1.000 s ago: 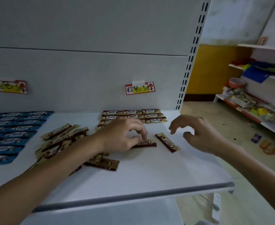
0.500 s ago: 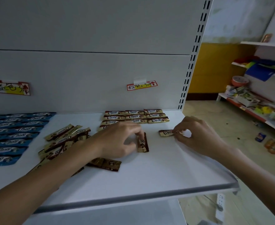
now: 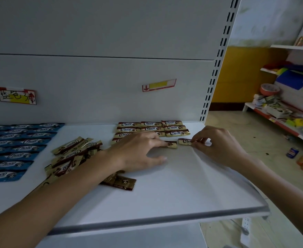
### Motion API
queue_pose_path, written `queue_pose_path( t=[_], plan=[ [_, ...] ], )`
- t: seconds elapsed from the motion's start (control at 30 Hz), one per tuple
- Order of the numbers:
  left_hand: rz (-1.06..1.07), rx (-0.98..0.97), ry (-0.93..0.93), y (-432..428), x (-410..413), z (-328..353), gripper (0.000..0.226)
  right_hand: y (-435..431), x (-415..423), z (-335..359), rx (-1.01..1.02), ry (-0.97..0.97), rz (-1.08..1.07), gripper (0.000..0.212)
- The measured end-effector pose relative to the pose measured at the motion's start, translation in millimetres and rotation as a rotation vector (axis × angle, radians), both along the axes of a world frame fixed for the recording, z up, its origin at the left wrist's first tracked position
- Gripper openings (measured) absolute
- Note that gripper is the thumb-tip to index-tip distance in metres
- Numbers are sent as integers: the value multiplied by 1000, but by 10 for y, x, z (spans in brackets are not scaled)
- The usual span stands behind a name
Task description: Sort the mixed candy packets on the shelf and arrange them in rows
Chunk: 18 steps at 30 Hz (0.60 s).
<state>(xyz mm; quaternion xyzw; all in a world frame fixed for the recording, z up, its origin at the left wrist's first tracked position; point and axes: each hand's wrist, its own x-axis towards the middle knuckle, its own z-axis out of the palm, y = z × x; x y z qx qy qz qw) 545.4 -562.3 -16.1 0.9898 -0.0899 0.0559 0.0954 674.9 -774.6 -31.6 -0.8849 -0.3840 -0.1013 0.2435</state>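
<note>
On the white shelf [image 3: 183,194], brown Choco packets [image 3: 152,128] lie in neat rows at the back. My left hand [image 3: 138,153] lies flat, its fingertips pressing one brown packet [image 3: 172,144] just below those rows. My right hand [image 3: 217,145] pinches the right end of another brown packet [image 3: 184,141] beside it. A loose heap of brown and gold packets [image 3: 73,154] sits under my left forearm. One brown packet [image 3: 120,182] lies apart near my left wrist. Blue Choco packets [image 3: 16,149] fill rows on the left.
Two paper labels hang on the back panel, one at the left [image 3: 16,95] and one, tilted, above the brown rows [image 3: 158,85]. A slotted upright [image 3: 217,59] bounds the shelf on the right. Beyond it stand cluttered shelves [image 3: 281,111] and items on the floor [image 3: 301,158].
My left hand turned its brown packet level and slid it up under the rows. My right hand moved its packet up and left beside it. The label above the brown rows changed face.
</note>
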Motion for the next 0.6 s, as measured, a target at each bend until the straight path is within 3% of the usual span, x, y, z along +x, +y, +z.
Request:
queue_pose_path(
  t=[0.6],
  plan=[
    [48,81,-48,122,30,-51,57,237,86,-13,18,1,72,10]
  ],
)
